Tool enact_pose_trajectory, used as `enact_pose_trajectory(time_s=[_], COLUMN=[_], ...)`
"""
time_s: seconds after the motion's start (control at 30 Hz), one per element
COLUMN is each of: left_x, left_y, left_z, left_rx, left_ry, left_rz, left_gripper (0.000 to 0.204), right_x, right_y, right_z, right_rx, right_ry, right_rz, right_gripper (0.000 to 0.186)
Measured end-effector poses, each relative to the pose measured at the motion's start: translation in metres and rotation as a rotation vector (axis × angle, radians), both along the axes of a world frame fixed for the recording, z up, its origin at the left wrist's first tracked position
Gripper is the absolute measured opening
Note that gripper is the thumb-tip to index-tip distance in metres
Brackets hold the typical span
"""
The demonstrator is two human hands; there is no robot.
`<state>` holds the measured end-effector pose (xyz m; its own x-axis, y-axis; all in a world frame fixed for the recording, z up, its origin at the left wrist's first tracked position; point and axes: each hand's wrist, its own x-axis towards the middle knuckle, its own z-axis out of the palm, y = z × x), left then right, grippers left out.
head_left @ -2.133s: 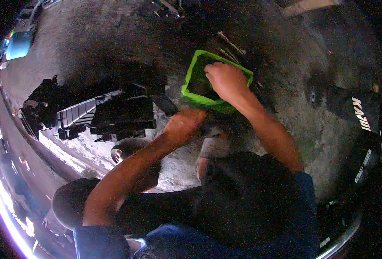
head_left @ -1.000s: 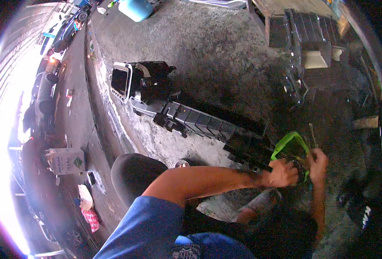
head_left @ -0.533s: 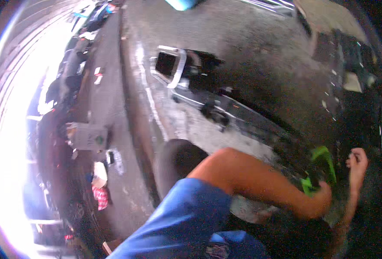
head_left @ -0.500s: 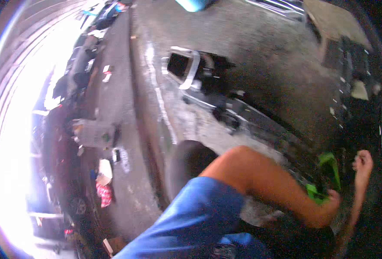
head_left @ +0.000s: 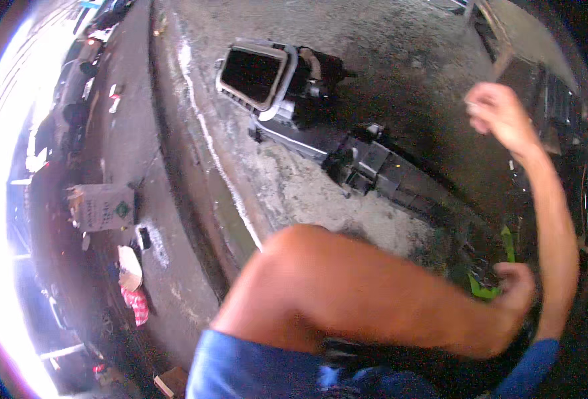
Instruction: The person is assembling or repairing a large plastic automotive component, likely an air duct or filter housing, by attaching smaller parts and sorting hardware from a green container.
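A long black plastic part (head_left: 374,166) lies across the concrete floor, slanting from upper middle to lower right. Its far end carries a dark square opening in a pale frame (head_left: 257,73). My left arm, bent at the elbow, reaches across the lower picture. At the part's near end, the fingers of my left hand (head_left: 517,289) are curled around a bright green piece (head_left: 483,290), whose kind I cannot make out. My right hand (head_left: 500,116) is raised to the right of the black part, touching nothing visible. Its fingers are bent together; anything small between them is hidden.
A printed cardboard box (head_left: 104,207) stands on the left, with red-and-white cloth (head_left: 134,307) nearer me. A groove with a white line (head_left: 204,136) crosses the floor. At the upper right is a wooden-edged structure (head_left: 520,40). Dark items fill the far right.
My right hand has moved up and left, away from the green piece. My left hand has shifted slightly up. The view has turned, moving the floor and black part's far end leftward.
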<state>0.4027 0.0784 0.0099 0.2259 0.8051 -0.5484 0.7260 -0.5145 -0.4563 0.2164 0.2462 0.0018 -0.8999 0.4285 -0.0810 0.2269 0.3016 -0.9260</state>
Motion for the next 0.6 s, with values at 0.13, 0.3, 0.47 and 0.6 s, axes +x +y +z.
enact_pose_trajectory(time_s=[0.13,0.3,0.47,0.6], left_x=[-0.124,-0.166,-0.194,-0.201], left_y=[-0.088,-0.123,-0.14,-0.133], left_z=[0.062,0.077,0.053,0.064], left_rx=[-0.16,0.105,-0.282,-0.016], left_ry=[-0.537,-0.596,-0.937,-0.79], left_rz=[0.085,0.144,0.39,0.133], left_gripper=[0.034,0.028,0.029,0.029], right_x=[-0.081,-0.151,-0.17,-0.183], right_y=[-0.054,-0.098,-0.116,-0.125], right_z=[-0.031,-0.065,-0.09,-0.098], right_rx=[-0.183,-0.252,-0.462,-0.636], right_ry=[-0.01,-0.115,-0.199,-0.184], right_rz=[0.091,0.002,-0.012,-0.069], right_gripper=[0.01,0.012,0.012,0.011])
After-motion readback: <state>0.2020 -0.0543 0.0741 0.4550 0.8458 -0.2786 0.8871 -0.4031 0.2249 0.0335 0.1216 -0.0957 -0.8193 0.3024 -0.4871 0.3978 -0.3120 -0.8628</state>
